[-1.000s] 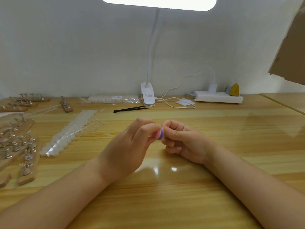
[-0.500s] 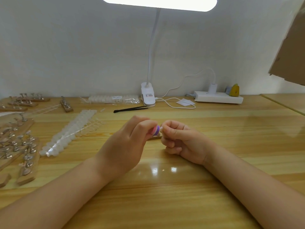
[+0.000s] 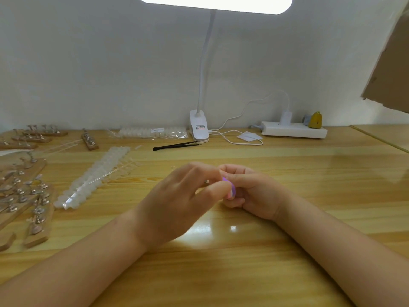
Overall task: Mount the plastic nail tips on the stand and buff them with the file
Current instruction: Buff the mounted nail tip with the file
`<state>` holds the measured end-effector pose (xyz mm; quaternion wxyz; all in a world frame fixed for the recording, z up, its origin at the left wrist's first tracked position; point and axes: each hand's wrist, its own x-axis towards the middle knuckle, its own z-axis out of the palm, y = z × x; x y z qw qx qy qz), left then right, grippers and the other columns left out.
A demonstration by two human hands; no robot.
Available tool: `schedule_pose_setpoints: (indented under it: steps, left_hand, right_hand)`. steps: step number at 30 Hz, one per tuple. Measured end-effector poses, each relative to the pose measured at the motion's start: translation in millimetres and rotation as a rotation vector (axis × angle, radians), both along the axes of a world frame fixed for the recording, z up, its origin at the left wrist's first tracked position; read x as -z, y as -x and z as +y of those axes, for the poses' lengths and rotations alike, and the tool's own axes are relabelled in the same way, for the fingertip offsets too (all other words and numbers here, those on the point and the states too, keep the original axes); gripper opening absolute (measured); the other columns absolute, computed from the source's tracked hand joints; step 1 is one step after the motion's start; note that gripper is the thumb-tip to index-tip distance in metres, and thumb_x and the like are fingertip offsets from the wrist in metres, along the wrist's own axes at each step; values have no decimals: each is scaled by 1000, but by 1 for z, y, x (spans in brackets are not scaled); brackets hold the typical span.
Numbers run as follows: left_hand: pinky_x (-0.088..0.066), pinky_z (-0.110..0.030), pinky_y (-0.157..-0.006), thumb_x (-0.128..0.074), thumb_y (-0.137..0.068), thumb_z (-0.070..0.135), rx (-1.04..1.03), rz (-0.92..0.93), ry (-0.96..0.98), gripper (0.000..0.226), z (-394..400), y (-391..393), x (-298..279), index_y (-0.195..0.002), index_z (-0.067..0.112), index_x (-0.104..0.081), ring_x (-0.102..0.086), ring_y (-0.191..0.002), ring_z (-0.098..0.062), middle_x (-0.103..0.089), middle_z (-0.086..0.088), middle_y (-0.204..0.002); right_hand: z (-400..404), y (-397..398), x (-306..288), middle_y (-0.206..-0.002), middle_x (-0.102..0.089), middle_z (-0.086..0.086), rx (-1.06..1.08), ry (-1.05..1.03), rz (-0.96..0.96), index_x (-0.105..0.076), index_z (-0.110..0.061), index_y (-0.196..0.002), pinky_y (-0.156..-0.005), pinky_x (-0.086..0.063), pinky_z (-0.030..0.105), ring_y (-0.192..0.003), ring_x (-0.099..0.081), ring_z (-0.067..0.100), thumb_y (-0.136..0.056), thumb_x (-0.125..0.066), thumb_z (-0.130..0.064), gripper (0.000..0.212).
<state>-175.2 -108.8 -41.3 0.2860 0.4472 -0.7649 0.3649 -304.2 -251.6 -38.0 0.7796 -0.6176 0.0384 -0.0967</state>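
The left hand (image 3: 177, 202) has slid a little lower in the middle of the frame, so more of the small pink and purple file block (image 3: 230, 189) shows now. Its curled fingers pinch the block, right against the right hand (image 3: 252, 191), which seems to pinch something too small to see.

Bright, even light from an overhead lamp (image 3: 214, 3), blown out white.
Glare patches on the glossy surface (image 3: 287, 273) near the wrists; soft shadows under the arms; wide-angle bending at the edges; slight softness overall, fingers blurred.
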Motion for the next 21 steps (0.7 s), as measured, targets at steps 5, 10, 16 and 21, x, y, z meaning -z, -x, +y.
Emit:
schedule_pose_setpoints:
  steps: [5, 10, 16, 21]
  left_hand:
    - [-50, -35, -72, -31, -103, 9, -110, -15, 43, 18, 4, -8, -4, -109, 16, -47, -57, -79, -25, -43, -4, -104]
    - [-51, -37, -65, -33, -97, 3, -161, -15, 73, 21, 0, -2, -3, -105, 15, -48, -58, -71, -29, -46, -5, -97]
    - [-50, -38, -62, -43, -69, 9, -367, 119, -112, 21, 6, -5, -7, -85, 11, -57, -55, -70, -32, -59, -12, -83]
    - [-44, -34, -69, -53, -62, 19, -475, 158, -325, 17, 7, -4, -8, -77, 14, -60, -55, -78, -27, -59, -4, -84]
  right_hand:
    - [-2, 1, -1, -65, -40, -2, 69, -64, 16, -63, -16, -71, -42, -19, 17, -55, -36, 7, -84, -56, -17, 15]
    - [3, -2, 0, -65, -48, -1, 142, -23, 44, -62, -13, -76, -39, -21, 15, -53, -37, 6, -86, -62, -13, 10]
    - [3, -5, 1, -57, -40, -4, 298, -93, 86, -57, -10, -83, -39, -21, 16, -49, -35, 7, -83, -61, -16, 8]
    - [5, -6, 0, -54, -44, -6, 323, -82, 117, -57, -10, -82, -39, -21, 16, -47, -35, 7, -90, -59, -11, 8]
